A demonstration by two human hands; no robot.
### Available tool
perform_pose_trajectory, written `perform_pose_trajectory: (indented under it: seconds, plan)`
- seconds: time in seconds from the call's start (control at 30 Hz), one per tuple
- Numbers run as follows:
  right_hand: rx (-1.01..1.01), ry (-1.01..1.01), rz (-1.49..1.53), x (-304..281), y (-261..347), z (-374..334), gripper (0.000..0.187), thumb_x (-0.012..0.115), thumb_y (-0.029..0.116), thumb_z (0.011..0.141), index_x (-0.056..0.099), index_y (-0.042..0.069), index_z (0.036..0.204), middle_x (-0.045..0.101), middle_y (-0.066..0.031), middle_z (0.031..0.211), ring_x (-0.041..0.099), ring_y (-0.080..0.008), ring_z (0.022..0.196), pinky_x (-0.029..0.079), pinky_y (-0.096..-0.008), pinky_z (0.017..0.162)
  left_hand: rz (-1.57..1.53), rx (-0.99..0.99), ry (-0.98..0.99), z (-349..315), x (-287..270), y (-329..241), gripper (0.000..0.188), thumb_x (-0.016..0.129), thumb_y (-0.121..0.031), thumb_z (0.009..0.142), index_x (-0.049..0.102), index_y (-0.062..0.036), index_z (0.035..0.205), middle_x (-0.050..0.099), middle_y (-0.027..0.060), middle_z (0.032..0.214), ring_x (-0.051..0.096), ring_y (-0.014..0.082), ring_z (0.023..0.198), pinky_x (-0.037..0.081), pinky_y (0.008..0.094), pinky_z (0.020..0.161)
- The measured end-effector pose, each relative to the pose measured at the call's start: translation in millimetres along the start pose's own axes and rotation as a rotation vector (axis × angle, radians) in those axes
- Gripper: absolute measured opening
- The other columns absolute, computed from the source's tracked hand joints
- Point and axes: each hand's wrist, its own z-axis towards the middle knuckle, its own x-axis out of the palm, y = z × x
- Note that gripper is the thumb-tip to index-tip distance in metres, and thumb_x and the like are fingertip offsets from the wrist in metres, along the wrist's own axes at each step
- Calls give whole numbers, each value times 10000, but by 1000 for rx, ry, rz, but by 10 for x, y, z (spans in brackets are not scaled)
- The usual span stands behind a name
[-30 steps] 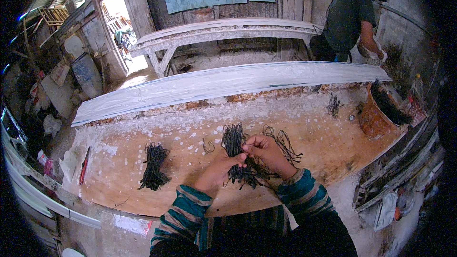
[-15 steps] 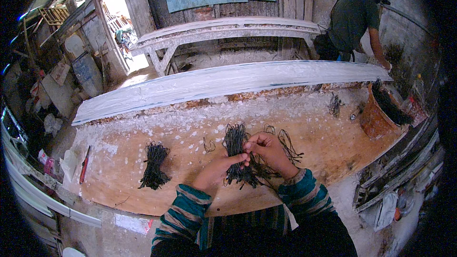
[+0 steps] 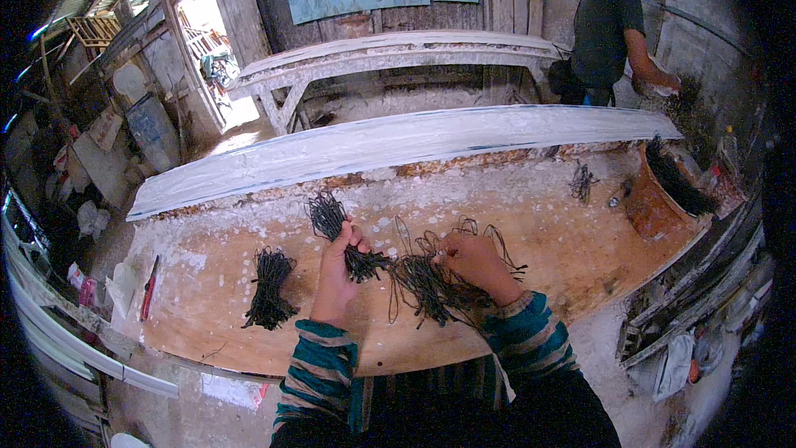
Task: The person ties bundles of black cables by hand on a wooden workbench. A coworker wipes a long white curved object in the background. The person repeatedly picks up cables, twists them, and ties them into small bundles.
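Note:
My left hand (image 3: 336, 274) is wrapped round a bundle of thin black cords (image 3: 326, 214), held tilted above the wooden board (image 3: 207, 340). The bundle's looped ends fan out at the top, and its knotted ends hang to the right. Over a loose pile of black cords (image 3: 427, 289), my right hand (image 3: 482, 267) is closed in a pinch, with cord loops at its fingertips. Exactly how many cords it grips is hidden. A second tied bundle (image 3: 270, 289) of black cords lies on the board, left of my left hand.
A red cutter knife (image 3: 149, 289) lies at the board's left end. Far right, an orange-brown bucket (image 3: 655, 203) lies tipped, full of black cords; a small cord clump (image 3: 583, 182) is nearby. Beyond runs a long white-covered plank (image 3: 398, 148). A co-worker (image 3: 609, 29) stands at the back right.
My left hand has moved left and up with the cord bundle, away from my right hand, which stays over the loose pile. The co-worker has straightened and lifted an arm off the plank.

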Motion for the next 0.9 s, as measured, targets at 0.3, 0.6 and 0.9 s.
perform_pose_trajectory:
  seconds: [0.3,0.6,0.9]
  plan:
    - [26,113,-99,224,2,-11,255,631,344,741,641,97,804,602,-137,669,594,-301,659,461,-382,591,34,-80,60,8,6,52,201,516,-256,880,465,-121,1020,405,-27,656,456,115,613,412,281,593]
    - [167,-62,456,69,57,67,221,635,256,765,607,39,790,608,-65,714,565,-187,655,442,-321,611,21,-176,-30,-35,70,108,217,548,-223,863,460,-88,1009,423,-17,648,466,115,597,416,270,583]
    - [61,-178,779,48,130,55,107,599,129,827,547,51,776,510,40,690,449,-43,629,375,-197,580,250,-249,44,-99,189,269,208,547,-180,865,469,-69,1023,439,-13,656,455,116,597,407,253,559]
